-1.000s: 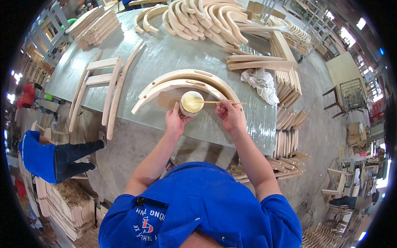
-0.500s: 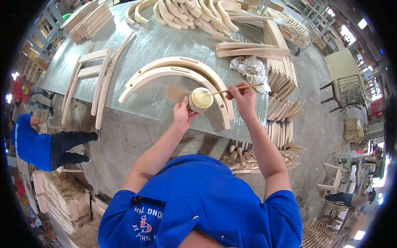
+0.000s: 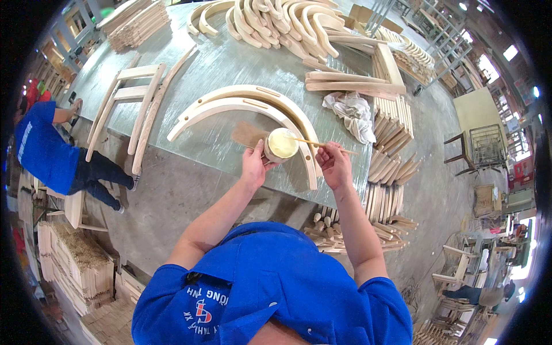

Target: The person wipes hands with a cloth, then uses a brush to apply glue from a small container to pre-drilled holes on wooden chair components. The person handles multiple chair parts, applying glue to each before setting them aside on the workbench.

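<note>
My left hand (image 3: pixel 254 165) is wrapped round a small round tub (image 3: pixel 282 144) of pale yellow, creamy stuff, held over the table's near edge. My right hand (image 3: pixel 334 167) pinches a thin wooden stick (image 3: pixel 309 141), its far end reaching into the tub; whether that end carries bristles is hidden. Just beyond the tub, two curved wooden parts (image 3: pixel 231 106) with slots and round holes lie side by side as an arch. Left of the tub is a flat brown piece (image 3: pixel 247 134), partly behind my left hand.
The grey table (image 3: pixel 213 63) bears a wooden frame (image 3: pixel 133 92) at left, a heap of curved parts (image 3: pixel 276 23) at the back and a crumpled white cloth (image 3: pixel 352 115) at right. Wooden legs (image 3: pixel 391 123) are stacked beside it. A person in blue (image 3: pixel 49 146) stands at the table's left.
My right hand has come lower and slightly left, and the stick now slopes down from the tub toward it. The person at left has an arm stretched to the table. The view has shifted slightly.
</note>
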### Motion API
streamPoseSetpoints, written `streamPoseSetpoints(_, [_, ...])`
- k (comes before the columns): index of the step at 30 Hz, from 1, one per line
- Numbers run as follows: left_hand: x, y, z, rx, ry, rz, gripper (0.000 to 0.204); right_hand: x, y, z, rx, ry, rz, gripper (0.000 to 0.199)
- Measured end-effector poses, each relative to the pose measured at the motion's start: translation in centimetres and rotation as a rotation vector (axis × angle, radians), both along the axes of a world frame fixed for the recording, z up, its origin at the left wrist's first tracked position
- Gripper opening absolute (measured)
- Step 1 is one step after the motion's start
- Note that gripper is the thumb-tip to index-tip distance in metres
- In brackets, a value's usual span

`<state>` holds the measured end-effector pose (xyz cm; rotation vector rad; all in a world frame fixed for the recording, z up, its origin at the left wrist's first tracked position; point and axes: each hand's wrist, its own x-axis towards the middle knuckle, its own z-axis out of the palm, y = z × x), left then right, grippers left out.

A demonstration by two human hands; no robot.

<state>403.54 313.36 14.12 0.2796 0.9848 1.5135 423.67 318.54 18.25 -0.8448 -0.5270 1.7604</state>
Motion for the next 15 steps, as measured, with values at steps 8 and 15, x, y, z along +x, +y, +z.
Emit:
streamPoseSetpoints(8, [2.3, 1.5, 0.5, -0.014, 0.019, -0.004, 0.029, -0.4, 0.3, -3.2, -0.141, 0.01, -0.085, 0.019])
streamPoseSetpoints(15, [0.1, -0.1, -1.4, -0.11, 0.017, 0.091, 0.031, 3.3, 1.5, 2.6, 0.55, -0.714, -0.104, 0.022])
